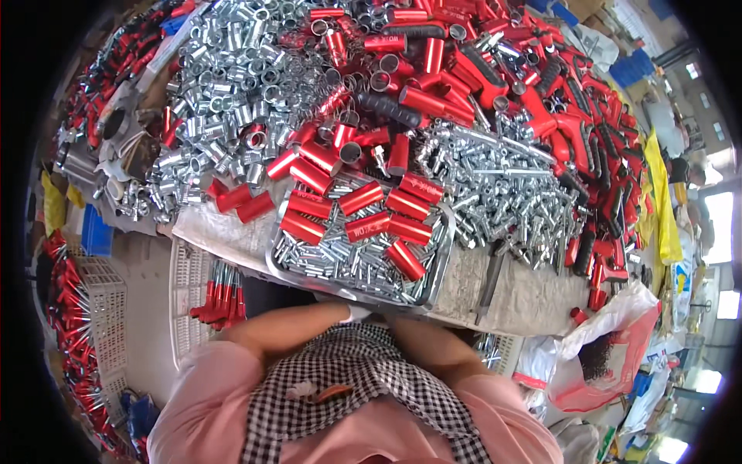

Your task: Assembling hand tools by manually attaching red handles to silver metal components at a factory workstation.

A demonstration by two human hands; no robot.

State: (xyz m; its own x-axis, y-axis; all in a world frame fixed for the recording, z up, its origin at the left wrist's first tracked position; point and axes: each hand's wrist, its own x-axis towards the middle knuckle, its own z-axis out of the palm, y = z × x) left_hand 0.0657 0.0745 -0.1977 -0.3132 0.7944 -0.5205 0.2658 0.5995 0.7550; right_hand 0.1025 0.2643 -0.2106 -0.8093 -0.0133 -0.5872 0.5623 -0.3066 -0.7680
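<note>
Both my forearms meet at the table's front edge, just below a metal tray (272,261). A bit of white, seemingly a glove, shows at my left hand (358,312); its fingers are hidden. The right forearm (423,340) reaches in from the other side, and its hand is out of sight below the tray's rim. Whether either hand holds anything cannot be seen. In the tray lie many small silver pins (340,263), with several red metal tubes (369,226) on top. More red tubes (255,207) rest on the table left of the tray.
Behind the tray rise heaps of silver sleeves (224,100), red tool bodies (568,131) and small silver fittings (510,193). A white plastic crate (179,301) with red-handled tools (222,298) stands at lower left. A red-and-white sack (607,356) sits at right.
</note>
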